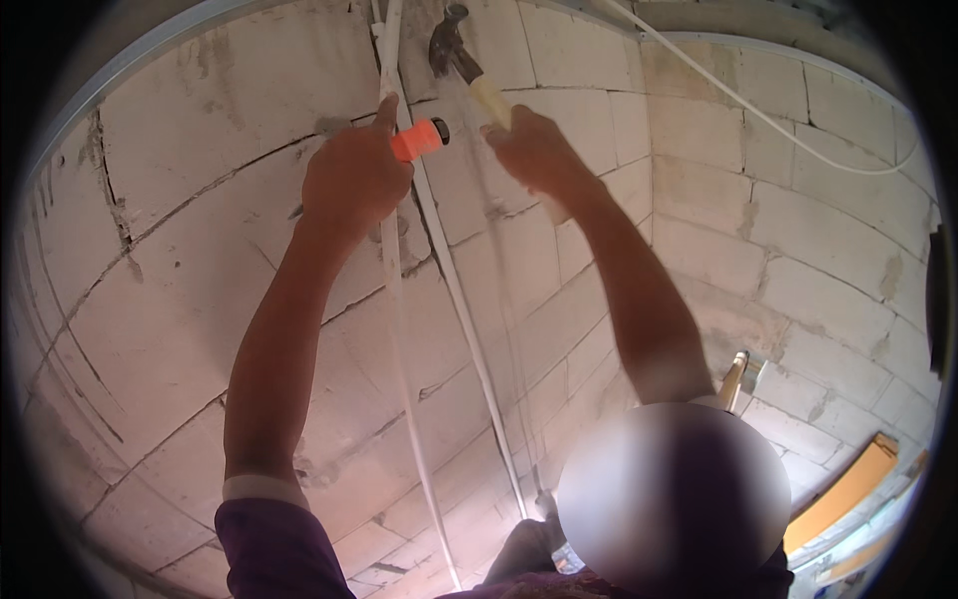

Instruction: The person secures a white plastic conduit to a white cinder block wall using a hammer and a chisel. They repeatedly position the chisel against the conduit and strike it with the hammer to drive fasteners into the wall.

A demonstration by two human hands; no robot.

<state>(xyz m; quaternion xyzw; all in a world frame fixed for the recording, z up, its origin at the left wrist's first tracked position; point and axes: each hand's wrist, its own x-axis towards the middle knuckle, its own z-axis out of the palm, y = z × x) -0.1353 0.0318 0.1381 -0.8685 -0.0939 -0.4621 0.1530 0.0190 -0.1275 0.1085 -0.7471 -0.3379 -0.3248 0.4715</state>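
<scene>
Left hand [354, 180]: fingers are curling tight around one orange-handled tool [419, 138], forefinger stretching up along a white conduit [391, 60]. Two white conduits are running down the block wall [200, 299] between my arms. Right hand [534, 150]: fingers are wrapping shut around the pale handle of one hammer [469, 70], its dark head sitting up near the top of the wall. One white cable [778, 125] is looping off right.

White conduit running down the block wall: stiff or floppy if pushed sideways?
Probably semi-stiff: the thin white plastic conduit runs long and mostly straight down the grey block wall, though the fisheye bends it. It looks slender, so likely light and springy between fixings. The looser white cable sags in a curve, so floppier.
</scene>
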